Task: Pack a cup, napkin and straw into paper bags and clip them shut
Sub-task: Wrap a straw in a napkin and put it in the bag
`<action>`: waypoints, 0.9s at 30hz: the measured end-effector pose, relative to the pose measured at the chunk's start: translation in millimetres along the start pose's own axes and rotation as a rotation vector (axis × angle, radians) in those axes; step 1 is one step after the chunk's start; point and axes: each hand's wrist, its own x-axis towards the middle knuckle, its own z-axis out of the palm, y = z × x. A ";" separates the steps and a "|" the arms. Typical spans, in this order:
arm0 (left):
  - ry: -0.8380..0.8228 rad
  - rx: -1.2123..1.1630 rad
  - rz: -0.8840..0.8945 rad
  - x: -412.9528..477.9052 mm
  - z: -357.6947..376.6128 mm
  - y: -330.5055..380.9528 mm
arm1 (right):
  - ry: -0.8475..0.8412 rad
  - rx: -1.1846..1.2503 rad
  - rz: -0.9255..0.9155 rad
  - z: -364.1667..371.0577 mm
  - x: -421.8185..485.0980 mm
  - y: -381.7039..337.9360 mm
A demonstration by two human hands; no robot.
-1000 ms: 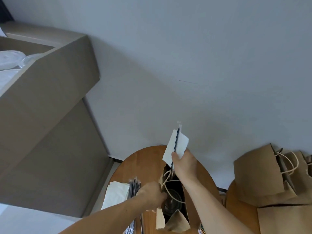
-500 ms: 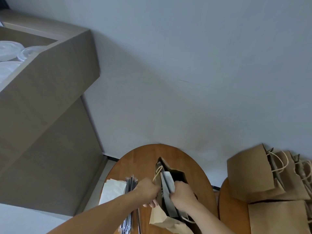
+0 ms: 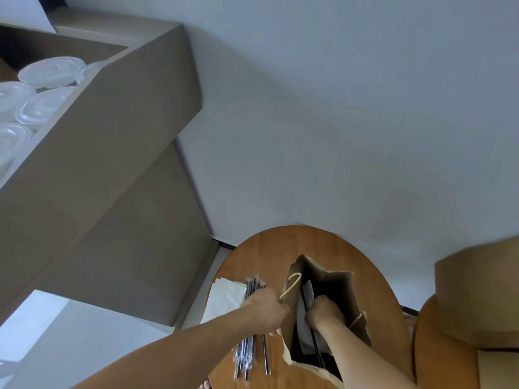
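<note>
An open brown paper bag [image 3: 341, 290] stands on a round wooden table [image 3: 252, 256]. My left hand [image 3: 266, 310] grips the bag's left edge beside its rope handle [image 3: 290, 286]. My right hand [image 3: 323, 311] is inside the bag's mouth, fingers closed on a white napkin [image 3: 304, 329] and a black wrapped straw [image 3: 314, 343] that reach down into the bag. The cup is hidden inside the bag.
A pile of wrapped straws [image 3: 250, 352] and a stack of white napkins [image 3: 224, 300] lie left of the bag. More brown paper bags [image 3: 477, 293] sit at the right on a second table. A cardboard box [image 3: 112, 130] of clear lidded cups [image 3: 45, 105] stands at the left.
My right hand brought the napkin and straw down from above the bag into its mouth. The left hand stayed on the bag's edge. The camera view shifted.
</note>
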 end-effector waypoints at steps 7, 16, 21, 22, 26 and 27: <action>0.012 0.009 0.019 3.0 2.5 -4.9 | 0.065 -0.122 -0.047 4.8 -1.2 1.4; -0.011 -0.026 0.074 5.6 0.2 1.4 | 0.093 -0.297 -0.295 -36.2 -41.4 -25.4; -0.012 -0.024 0.177 1.9 0.5 14.3 | 0.301 -0.182 -0.446 -90.6 -68.9 -26.6; -0.019 -0.012 0.208 0.0 1.1 16.5 | 0.375 -0.142 -0.468 -99.1 -71.8 -21.3; -0.121 -0.058 0.239 -4.0 9.2 19.3 | 0.462 0.005 -0.409 -109.1 -66.2 15.0; -0.151 -0.066 0.232 -4.5 12.0 19.0 | 0.402 0.017 -0.360 -106.2 -62.7 23.3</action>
